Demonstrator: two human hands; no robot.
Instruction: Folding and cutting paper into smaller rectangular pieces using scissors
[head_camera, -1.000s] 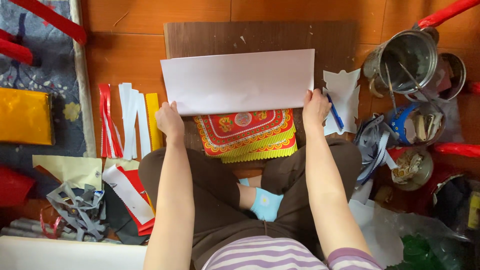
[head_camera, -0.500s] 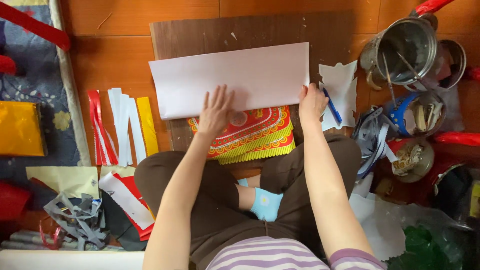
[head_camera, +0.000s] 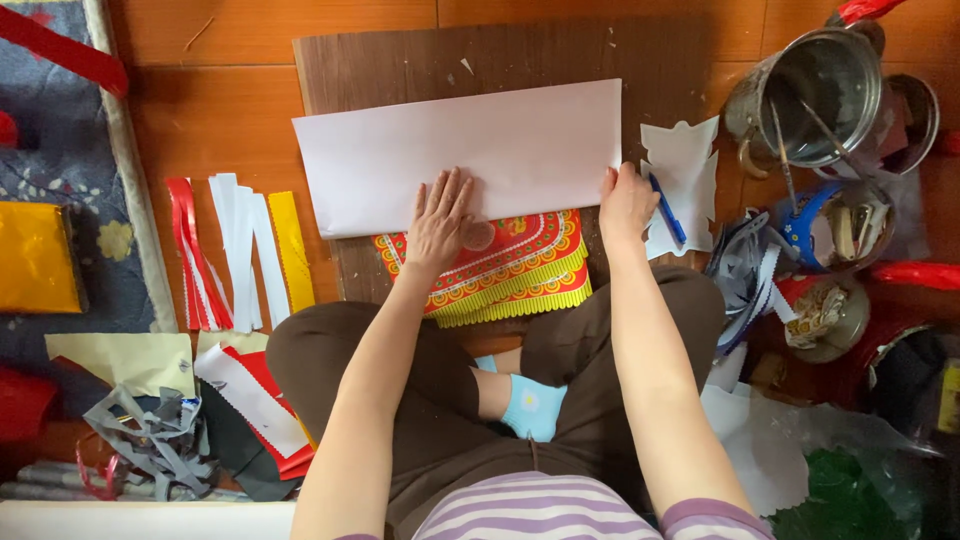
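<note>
A large white sheet of paper (head_camera: 470, 150) lies folded on a dark wooden board (head_camera: 500, 55) on the floor. My left hand (head_camera: 440, 220) rests flat with spread fingers on the sheet's lower edge, near its middle. My right hand (head_camera: 627, 205) presses the sheet's lower right corner and holds a blue pen (head_camera: 667, 210). Under the sheet's near edge lies a stack of red and yellow patterned paper (head_camera: 500, 270).
Red, white and yellow paper strips (head_camera: 240, 250) lie at the left beside a patterned rug (head_camera: 70, 180). A white cut-out shape (head_camera: 690, 170), metal pots (head_camera: 810, 90) and tins with tools stand at the right. Paper scraps (head_camera: 150, 440) lie near my left knee.
My left hand has slid from the sheet's lower left corner to the right, along its near edge, to the middle. My right hand has stayed at the right corner.
</note>
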